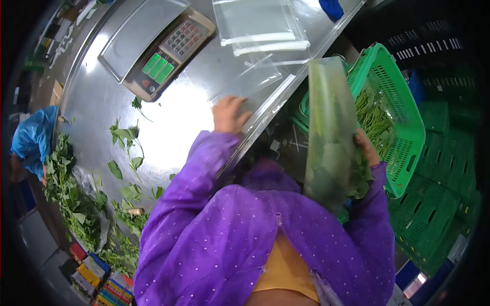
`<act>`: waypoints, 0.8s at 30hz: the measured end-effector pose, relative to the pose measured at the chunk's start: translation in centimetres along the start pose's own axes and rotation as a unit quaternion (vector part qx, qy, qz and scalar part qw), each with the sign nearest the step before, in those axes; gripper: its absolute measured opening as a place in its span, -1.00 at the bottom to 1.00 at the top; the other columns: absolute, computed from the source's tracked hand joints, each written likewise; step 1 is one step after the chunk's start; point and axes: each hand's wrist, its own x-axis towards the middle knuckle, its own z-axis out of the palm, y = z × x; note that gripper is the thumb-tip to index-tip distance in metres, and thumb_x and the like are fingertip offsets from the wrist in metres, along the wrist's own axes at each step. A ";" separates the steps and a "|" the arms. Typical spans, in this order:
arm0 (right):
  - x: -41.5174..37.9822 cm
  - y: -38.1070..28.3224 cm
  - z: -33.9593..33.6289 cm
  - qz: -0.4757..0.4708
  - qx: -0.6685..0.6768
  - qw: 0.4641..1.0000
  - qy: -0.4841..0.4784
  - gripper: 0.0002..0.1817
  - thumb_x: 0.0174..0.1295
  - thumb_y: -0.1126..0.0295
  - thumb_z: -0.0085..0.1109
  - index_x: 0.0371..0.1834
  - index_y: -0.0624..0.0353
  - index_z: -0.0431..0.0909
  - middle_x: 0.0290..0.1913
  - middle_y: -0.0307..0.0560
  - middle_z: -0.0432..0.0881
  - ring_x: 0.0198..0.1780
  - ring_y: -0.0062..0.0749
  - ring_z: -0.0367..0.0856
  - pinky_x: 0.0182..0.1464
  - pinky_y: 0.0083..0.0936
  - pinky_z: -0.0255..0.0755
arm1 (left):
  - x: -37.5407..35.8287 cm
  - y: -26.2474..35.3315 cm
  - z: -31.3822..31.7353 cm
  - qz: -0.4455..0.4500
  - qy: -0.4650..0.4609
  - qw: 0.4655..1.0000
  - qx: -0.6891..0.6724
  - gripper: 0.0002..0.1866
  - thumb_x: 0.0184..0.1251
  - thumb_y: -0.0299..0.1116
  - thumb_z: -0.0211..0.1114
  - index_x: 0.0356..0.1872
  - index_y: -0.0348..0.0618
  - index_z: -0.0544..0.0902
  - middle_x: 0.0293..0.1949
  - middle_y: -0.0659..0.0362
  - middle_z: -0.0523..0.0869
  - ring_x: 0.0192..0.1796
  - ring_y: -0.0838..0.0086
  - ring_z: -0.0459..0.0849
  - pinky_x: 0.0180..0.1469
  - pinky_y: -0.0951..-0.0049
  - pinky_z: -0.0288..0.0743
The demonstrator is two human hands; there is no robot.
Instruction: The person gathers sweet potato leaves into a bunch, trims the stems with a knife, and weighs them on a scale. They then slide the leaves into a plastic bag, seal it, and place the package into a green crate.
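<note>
My right hand point(368, 148) grips a tall clear plastic bag of leafy greens point(329, 132) from its right side, with part of the fingers hidden behind it. The bag stands nearly upright in front of my purple sleeve, beyond the table's edge. Over the metal table point(178, 120), near that edge, my left hand point(229, 115) has its fingers bent but apart, with nothing visible in them. Just beyond its fingertips lies a loose clear plastic bag point(260, 76).
A scale point(168, 56) with a lit green display stands at the table's far left. Flat plastic bags point(260, 23) lie at the back. Loose greens point(76, 199) spread along the left, near a blue-sleeved person point(35, 140). A green basket point(413, 127) holds bagged greens at right.
</note>
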 end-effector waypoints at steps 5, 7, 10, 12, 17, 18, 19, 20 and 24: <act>0.8 1.5 -1.2 -0.008 -0.029 0.997 -0.076 -0.12 -0.07 -0.06 0.25 0.22 0.36 0.23 0.10 -0.03 0.44 0.08 -0.36 0.46 0.12 -0.46 0.33 | 0.1 -2.7 5.7 -0.031 -0.054 0.997 0.036 -0.76 -0.14 -0.27 0.43 -0.34 0.11 0.68 -0.41 0.18 0.57 -0.22 0.28 0.54 -0.18 0.31 0.34; -0.2 1.0 0.1 0.009 -0.021 0.997 -0.072 -0.12 -0.06 -0.05 0.24 0.22 0.37 0.22 0.11 -0.04 0.43 0.11 -0.38 0.43 0.16 -0.47 0.28 | -0.1 -3.7 5.0 -0.079 -0.067 0.990 -0.099 -0.83 -0.03 -0.36 0.40 -0.34 -0.05 0.68 -0.46 0.23 0.60 -0.33 0.47 0.55 -0.29 0.45 0.37; 0.2 0.6 0.7 -0.001 -0.064 0.992 -0.109 -0.15 -0.03 -0.03 0.21 0.23 0.37 0.22 0.11 -0.04 0.42 0.12 -0.39 0.41 0.18 -0.48 0.26 | -0.2 -4.3 3.6 -0.280 -0.096 0.896 -0.331 -0.86 0.10 -0.45 0.33 -0.33 -0.26 0.65 -0.43 0.28 0.63 -0.36 0.63 0.52 -0.28 0.62 0.38; 1.3 -0.1 2.5 -0.013 -0.104 0.980 -0.171 -0.20 0.02 0.02 0.18 0.22 0.38 0.22 0.12 -0.03 0.42 0.13 -0.40 0.40 0.18 -0.49 0.25 | -0.4 -4.0 1.9 -0.295 -0.066 0.878 -0.371 -0.84 0.07 -0.42 0.35 -0.33 -0.25 0.66 -0.43 0.24 0.64 -0.35 0.60 0.55 -0.25 0.59 0.41; 5.5 1.4 7.4 0.106 -0.216 0.942 -0.236 -0.25 0.09 0.12 0.16 0.25 0.39 0.17 0.14 0.02 0.39 0.16 -0.38 0.38 0.18 -0.51 0.23 | -0.1 -0.3 -3.9 -0.232 0.124 0.865 -0.427 -0.92 0.08 -0.49 0.30 -0.40 -0.25 0.63 -0.44 0.23 0.63 -0.37 0.58 0.53 -0.29 0.56 0.41; 6.2 1.9 7.8 0.129 -0.248 0.932 -0.231 -0.25 0.09 0.15 0.18 0.26 0.39 0.15 0.15 0.04 0.38 0.16 -0.37 0.37 0.19 -0.51 0.23 | -0.3 1.0 -5.4 -0.170 0.105 0.913 -0.355 -0.93 0.07 -0.51 0.29 -0.40 -0.25 0.62 -0.45 0.21 0.61 -0.38 0.55 0.53 -0.30 0.54 0.40; 6.7 2.5 7.8 0.103 -0.252 0.940 -0.204 -0.22 0.08 0.15 0.20 0.27 0.39 0.12 0.16 0.06 0.36 0.17 -0.36 0.36 0.19 -0.51 0.22 | -0.7 2.3 -7.0 -0.106 0.089 0.951 -0.278 -0.93 0.06 -0.53 0.28 -0.40 -0.24 0.61 -0.46 0.20 0.60 -0.40 0.51 0.54 -0.31 0.53 0.40; 7.1 3.0 7.8 0.077 -0.257 0.947 -0.179 -0.19 0.07 0.16 0.23 0.29 0.39 0.09 0.18 0.09 0.33 0.18 -0.36 0.35 0.20 -0.51 0.22 | -1.1 3.0 -8.0 -0.044 0.074 0.977 -0.196 -0.93 0.04 -0.55 0.28 -0.40 -0.24 0.61 -0.48 0.18 0.59 -0.41 0.48 0.54 -0.32 0.51 0.40; 6.8 1.4 9.9 0.006 -0.239 0.958 -0.157 -0.02 0.02 0.18 0.30 0.37 0.38 -0.13 0.26 0.19 0.20 0.16 -0.31 0.37 0.17 -0.52 0.25 | -2.9 5.6 -7.3 0.009 -0.017 0.977 -0.212 -0.87 0.00 -0.58 0.28 -0.37 -0.25 0.59 -0.47 0.14 0.55 -0.40 0.36 0.53 -0.29 0.44 0.39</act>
